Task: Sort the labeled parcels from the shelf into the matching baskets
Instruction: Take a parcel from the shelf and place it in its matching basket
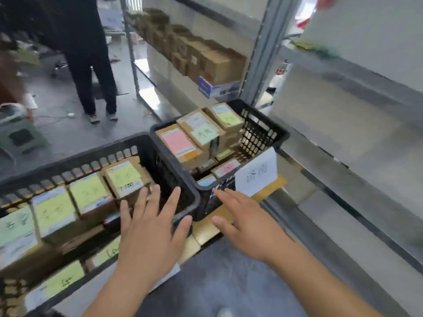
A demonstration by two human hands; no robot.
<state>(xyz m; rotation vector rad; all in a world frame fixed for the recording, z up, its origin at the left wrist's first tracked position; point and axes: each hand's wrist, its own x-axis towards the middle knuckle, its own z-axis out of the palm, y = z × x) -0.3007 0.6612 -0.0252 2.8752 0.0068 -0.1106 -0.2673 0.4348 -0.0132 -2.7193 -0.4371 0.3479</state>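
Both hands are empty. The left hand (151,227) hovers with fingers (158,197) spread and straight above the right end of the near basket (128,145). The right hand (247,223) is extended flat, fingers straight, toward the near wall of the far basket (270,124), just below its white paper label (256,171). Whether either hand touches a basket rim cannot be determined.

Location of the parcels:
- Near basket: cartons lie flat in rows, most bearing yellow-green slips. The nearest one to the left hand is the yellow-slip parcel (124,177) at the right end of the back row.
- Far basket: cartons are stacked, including a pink-slip parcel (177,143) and a green-slip parcel (203,133) on top.
- Shelf (325,124) at right: the visible tiers appear bare. A further rack behind holds unsorted brown cartons (206,58).

Handling assessment: the parcels are small rigid cardboard cartons, probably light enough for one hand. The corrugated faces should give good friction; the taped and paper-slip areas are likely slicker. Recommended hold: thumb on one long side, fingers on the opposite side, slip facing up for reading. Avoid pinching the slip itself, as it may peel or tear. Contents are unknown, so set cartons down rather than dropping them.
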